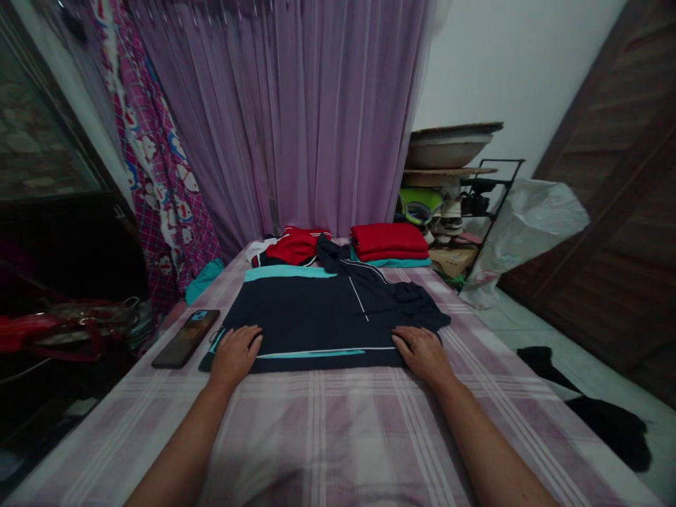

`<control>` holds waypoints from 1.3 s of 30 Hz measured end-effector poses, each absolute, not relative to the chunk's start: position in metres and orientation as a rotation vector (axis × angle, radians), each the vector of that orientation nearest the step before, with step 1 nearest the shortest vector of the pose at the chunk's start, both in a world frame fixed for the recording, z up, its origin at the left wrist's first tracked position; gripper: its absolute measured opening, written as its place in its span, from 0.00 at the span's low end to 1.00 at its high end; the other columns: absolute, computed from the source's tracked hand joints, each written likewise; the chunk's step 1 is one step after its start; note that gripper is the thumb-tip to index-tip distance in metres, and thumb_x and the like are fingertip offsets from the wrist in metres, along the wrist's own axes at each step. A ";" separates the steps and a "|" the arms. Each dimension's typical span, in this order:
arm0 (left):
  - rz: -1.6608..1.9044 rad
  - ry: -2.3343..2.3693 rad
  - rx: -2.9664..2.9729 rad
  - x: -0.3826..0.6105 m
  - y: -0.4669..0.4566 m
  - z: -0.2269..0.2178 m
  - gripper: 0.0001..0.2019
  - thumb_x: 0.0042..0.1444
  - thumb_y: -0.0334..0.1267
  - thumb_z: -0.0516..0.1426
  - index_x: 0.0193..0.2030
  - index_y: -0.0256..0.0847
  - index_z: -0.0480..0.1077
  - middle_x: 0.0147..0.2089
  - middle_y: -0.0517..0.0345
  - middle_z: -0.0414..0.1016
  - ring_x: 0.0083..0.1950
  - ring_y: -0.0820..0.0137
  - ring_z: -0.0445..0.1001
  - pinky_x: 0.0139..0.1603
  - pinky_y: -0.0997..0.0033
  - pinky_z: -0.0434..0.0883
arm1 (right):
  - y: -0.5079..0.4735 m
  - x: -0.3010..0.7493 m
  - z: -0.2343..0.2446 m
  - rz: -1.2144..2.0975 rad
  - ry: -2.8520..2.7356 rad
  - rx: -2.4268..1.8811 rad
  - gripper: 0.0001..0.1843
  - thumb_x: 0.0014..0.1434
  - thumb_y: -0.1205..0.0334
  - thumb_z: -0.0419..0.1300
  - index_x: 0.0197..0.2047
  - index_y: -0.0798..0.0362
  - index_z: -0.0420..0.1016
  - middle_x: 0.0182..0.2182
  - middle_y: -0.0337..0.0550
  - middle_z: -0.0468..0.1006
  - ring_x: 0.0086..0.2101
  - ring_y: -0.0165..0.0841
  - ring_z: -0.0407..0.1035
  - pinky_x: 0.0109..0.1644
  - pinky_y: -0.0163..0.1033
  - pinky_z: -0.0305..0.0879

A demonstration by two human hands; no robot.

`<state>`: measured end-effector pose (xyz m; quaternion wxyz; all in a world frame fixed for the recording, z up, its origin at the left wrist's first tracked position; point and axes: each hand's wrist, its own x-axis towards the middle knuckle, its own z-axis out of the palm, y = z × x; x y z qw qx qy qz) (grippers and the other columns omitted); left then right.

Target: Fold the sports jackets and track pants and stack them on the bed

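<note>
A dark navy shirt (317,317) with teal and white stripes lies spread flat on a bed covered by a purple plaid sheet (338,422). My left hand (236,354) rests palm down on the shirt's near left corner, fingers stretched out. At the near right edge my right hand (421,352) also lies flat on the cloth, fingers apart. Neither hand grips anything.
A folded red stack (388,241) and a loose pile of red and white clothes (288,246) sit at the bed's far end. A dark phone (186,338) lies left of the shirt. Purple curtain behind, shelf rack (459,204) and plastic bag (528,225) right, dark cloth (596,415) on floor.
</note>
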<state>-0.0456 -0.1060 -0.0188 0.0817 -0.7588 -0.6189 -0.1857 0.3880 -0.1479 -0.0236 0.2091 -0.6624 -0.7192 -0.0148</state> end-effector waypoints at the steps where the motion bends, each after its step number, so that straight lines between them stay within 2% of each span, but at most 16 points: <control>1: -0.554 -1.863 -2.262 -0.045 -0.107 -0.019 0.20 0.64 0.45 0.47 0.52 0.44 0.75 0.56 0.52 0.78 0.60 0.59 0.73 0.67 0.49 0.60 | -0.148 0.388 -0.024 -0.034 -2.004 -1.842 0.18 0.66 0.57 0.51 0.49 0.51 0.80 0.50 0.48 0.80 0.53 0.41 0.72 0.61 0.53 0.59; 6: -0.532 -1.938 -2.224 -0.040 -0.112 -0.017 0.17 0.64 0.43 0.49 0.53 0.49 0.74 0.58 0.55 0.76 0.62 0.59 0.71 0.69 0.41 0.52 | -0.146 0.391 -0.027 -0.040 -2.008 -1.831 0.19 0.65 0.56 0.51 0.49 0.51 0.80 0.50 0.48 0.80 0.52 0.42 0.72 0.61 0.54 0.59; 28: -0.559 -1.933 -2.259 -0.043 -0.113 -0.019 0.19 0.64 0.45 0.47 0.54 0.47 0.74 0.58 0.53 0.76 0.62 0.58 0.71 0.69 0.42 0.53 | -0.148 0.390 -0.026 -0.027 -2.003 -1.833 0.20 0.65 0.57 0.50 0.49 0.52 0.80 0.50 0.50 0.80 0.53 0.43 0.72 0.61 0.55 0.59; 39: -0.558 -1.927 -2.275 -0.047 -0.111 -0.024 0.20 0.64 0.48 0.47 0.55 0.47 0.74 0.58 0.53 0.77 0.62 0.58 0.71 0.69 0.42 0.53 | -0.145 0.398 -0.039 -0.069 -1.983 -1.787 0.20 0.64 0.54 0.50 0.47 0.49 0.81 0.49 0.49 0.81 0.52 0.42 0.73 0.60 0.56 0.61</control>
